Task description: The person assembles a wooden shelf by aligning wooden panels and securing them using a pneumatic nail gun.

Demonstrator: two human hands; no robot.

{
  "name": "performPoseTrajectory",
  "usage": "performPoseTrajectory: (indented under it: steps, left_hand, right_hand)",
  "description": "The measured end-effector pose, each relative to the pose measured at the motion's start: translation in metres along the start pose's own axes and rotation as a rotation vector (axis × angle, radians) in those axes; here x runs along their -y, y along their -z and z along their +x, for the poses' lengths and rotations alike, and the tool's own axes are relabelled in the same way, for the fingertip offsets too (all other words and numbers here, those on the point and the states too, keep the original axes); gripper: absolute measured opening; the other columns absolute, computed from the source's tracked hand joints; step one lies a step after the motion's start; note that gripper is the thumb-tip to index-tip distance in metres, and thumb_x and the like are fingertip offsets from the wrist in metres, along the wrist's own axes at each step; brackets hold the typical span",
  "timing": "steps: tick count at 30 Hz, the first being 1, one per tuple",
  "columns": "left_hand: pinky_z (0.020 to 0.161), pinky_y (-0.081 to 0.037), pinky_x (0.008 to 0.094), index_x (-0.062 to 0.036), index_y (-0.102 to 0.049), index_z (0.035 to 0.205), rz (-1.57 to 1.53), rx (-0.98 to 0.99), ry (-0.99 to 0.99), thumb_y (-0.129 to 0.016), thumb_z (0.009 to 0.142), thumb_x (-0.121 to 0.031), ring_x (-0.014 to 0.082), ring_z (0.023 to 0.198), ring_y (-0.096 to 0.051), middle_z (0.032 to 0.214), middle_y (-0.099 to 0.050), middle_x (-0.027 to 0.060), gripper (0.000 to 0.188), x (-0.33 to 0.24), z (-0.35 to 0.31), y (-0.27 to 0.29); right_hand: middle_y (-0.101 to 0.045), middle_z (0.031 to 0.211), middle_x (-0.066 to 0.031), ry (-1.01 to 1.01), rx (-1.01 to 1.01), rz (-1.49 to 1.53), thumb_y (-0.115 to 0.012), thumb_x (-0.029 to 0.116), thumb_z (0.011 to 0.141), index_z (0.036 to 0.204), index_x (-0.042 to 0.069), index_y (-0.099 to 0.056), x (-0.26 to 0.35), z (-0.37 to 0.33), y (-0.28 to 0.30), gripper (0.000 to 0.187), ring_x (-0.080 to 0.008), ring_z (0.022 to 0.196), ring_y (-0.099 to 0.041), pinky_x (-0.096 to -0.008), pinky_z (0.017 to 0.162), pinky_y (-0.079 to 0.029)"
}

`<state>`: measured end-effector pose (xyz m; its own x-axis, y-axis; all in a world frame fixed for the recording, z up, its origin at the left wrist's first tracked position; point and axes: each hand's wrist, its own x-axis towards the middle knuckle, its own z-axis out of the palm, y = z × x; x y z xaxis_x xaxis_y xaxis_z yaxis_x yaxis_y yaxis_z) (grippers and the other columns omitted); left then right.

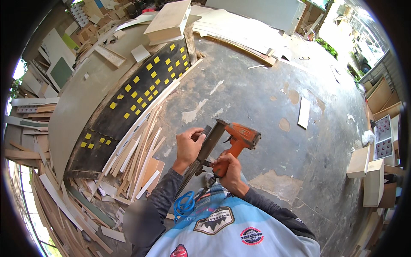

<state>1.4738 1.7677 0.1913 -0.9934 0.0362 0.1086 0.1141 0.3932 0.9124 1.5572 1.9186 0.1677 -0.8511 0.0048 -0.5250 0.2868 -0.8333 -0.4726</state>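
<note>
Right fingers [225,158] wrap the orange nail gun's handle [235,150]; left fingers [195,131] seemingly pinch a dark strip [207,129].

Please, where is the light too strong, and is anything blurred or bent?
In the head view, glare washes out the upper right; pale sheets look overexposed; a grey blur sits by the left sleeve; the worktable looks bowed, probably by the fisheye; the orange nail gun looks sharper.
</note>
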Motion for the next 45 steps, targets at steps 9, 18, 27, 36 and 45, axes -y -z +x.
performPoseTrajectory:
  steps: [9,18,27,36,45]
  left_hand:
    - [0.059,-0.051,0.0343,-0.0012,-0.065,0.104,0.242,-0.185,-0.272,-0.070,0.082,0.001,0.0232,0.064,-0.064,0.080,-0.062,0.0111,0.023,0.052,0.148,-0.010]
    - [0.067,-0.050,0.0413,-0.0024,-0.065,0.096,0.529,-0.270,-0.400,-0.066,0.088,-0.007,0.0316,0.080,-0.062,0.090,-0.060,0.0118,0.009,0.061,0.305,0.004]
    - [0.103,-0.042,0.0478,-0.0011,-0.061,0.130,0.526,-0.082,-0.213,-0.059,0.096,-0.036,0.0454,0.121,-0.049,0.133,-0.046,0.0311,0.049,0.072,0.396,0.022]
    - [0.111,-0.037,0.0401,0.0011,-0.046,0.143,0.185,0.120,0.118,-0.045,0.103,-0.047,0.0358,0.134,-0.048,0.142,-0.051,0.0245,0.062,0.053,0.444,0.130]
    - [0.080,-0.048,0.0343,0.0043,-0.063,0.119,-0.492,-0.683,0.344,-0.031,0.103,-0.052,0.0216,0.089,-0.065,0.097,-0.069,0.0136,0.066,0.100,0.460,0.154]
  right_hand:
    - [-0.057,0.070,-0.0083,-0.140,0.041,-0.093,-0.060,0.007,0.076,0.081,0.006,-0.053,0.011,0.142,-0.078,0.008,-0.0227,0.065,-0.061,-0.0424,0.068,-0.055]
    - [-0.057,0.069,-0.0092,-0.219,0.164,-0.170,-0.060,0.005,0.077,0.087,0.005,-0.053,0.066,0.303,-0.163,0.012,-0.0234,0.063,-0.060,-0.0413,0.060,-0.055]
    - [-0.055,0.068,-0.0073,-0.300,0.212,-0.123,-0.058,0.005,0.077,0.083,0.006,-0.049,0.100,0.399,-0.212,0.011,-0.0220,0.061,-0.059,-0.0410,0.059,-0.055]
    - [-0.051,0.070,-0.0047,-0.270,0.250,-0.030,-0.058,0.012,0.079,0.085,0.010,-0.049,0.127,0.501,-0.266,0.011,-0.0213,0.070,-0.056,-0.0424,0.070,-0.051]
    - [-0.051,0.073,-0.0040,-0.338,0.300,0.001,-0.060,0.014,0.084,0.087,0.011,-0.050,0.144,0.595,-0.384,0.011,-0.0206,0.072,-0.056,-0.0427,0.073,-0.050]
